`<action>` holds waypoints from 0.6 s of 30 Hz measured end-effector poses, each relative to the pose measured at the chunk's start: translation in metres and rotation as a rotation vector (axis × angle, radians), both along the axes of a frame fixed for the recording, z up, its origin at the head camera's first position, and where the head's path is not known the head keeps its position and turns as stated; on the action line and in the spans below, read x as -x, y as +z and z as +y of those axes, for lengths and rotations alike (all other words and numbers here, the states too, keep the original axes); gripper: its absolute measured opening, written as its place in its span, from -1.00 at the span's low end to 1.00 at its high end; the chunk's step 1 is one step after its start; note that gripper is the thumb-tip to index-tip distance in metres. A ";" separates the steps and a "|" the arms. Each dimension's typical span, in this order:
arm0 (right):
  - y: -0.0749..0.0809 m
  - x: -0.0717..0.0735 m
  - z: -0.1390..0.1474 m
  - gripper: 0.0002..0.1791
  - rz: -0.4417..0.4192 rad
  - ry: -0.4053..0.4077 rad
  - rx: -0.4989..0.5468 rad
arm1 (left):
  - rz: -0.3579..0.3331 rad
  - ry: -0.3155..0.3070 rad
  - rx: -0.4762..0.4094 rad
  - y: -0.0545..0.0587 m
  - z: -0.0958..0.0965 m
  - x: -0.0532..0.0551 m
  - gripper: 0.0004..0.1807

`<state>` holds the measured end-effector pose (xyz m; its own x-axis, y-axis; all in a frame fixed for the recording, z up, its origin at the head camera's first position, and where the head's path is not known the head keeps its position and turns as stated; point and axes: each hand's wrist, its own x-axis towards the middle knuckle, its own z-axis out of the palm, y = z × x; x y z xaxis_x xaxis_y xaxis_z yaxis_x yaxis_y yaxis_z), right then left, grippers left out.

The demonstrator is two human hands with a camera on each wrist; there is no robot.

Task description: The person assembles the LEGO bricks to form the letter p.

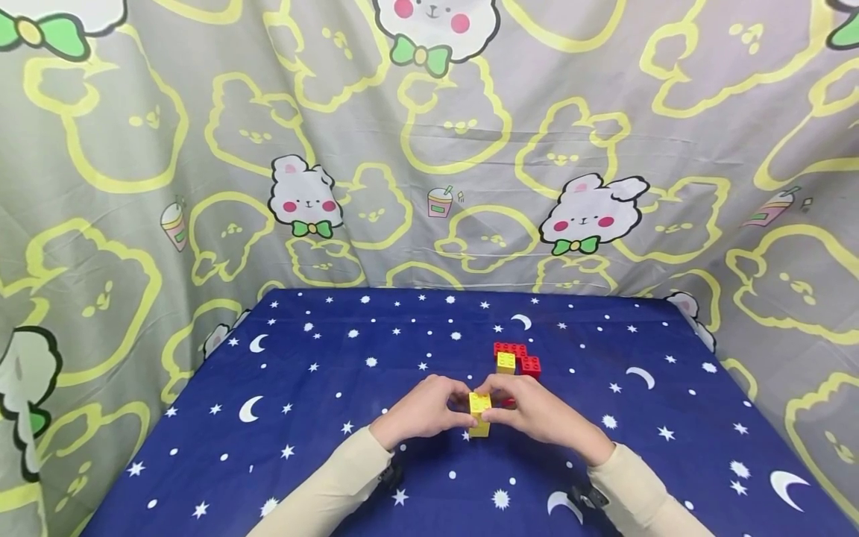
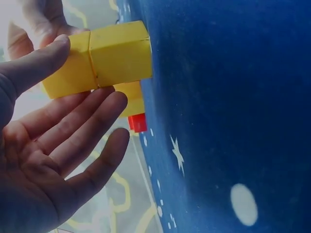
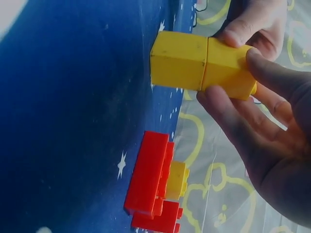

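Two yellow toy building bricks stand stacked on the table, the upper brick (image 1: 479,405) right on the lower brick (image 1: 479,430), with a thin seam between them. From one side my left hand (image 1: 424,408) pinches the upper brick with thumb and fingers. My right hand (image 1: 540,412) pinches the same brick from the other side. In the right wrist view the lower yellow brick (image 3: 179,59) lies outside the fingers, its base at the cloth. Studs of the upper brick show on top in the head view.
Just beyond my right hand sit a third yellow brick (image 1: 506,363), a red brick (image 1: 510,348) and another red brick (image 1: 531,365). A long red brick (image 3: 148,174) is nearer, mostly hidden by my hand in the head view. A patterned curtain (image 1: 376,134) hangs around the starry blue tablecloth (image 1: 302,395).
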<state>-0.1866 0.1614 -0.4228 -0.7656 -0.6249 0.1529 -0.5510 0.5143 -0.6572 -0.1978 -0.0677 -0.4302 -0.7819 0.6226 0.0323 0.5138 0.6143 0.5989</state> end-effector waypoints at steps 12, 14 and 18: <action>0.002 -0.002 -0.002 -0.72 0.015 -0.010 -0.017 | -0.055 -0.028 -0.020 0.001 -0.002 0.001 -0.82; 0.001 -0.003 -0.002 -0.70 0.029 -0.005 -0.020 | -0.057 -0.020 -0.019 0.002 -0.002 0.000 -0.81; 0.000 -0.004 -0.002 -0.66 0.037 -0.012 -0.047 | -0.049 -0.009 -0.018 0.002 -0.002 -0.002 -0.80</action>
<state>-0.1825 0.1598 -0.4230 -0.7674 -0.6230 0.1518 -0.5682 0.5509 -0.6113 -0.1960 -0.0694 -0.4279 -0.7773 0.6291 0.0052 0.4889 0.5988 0.6344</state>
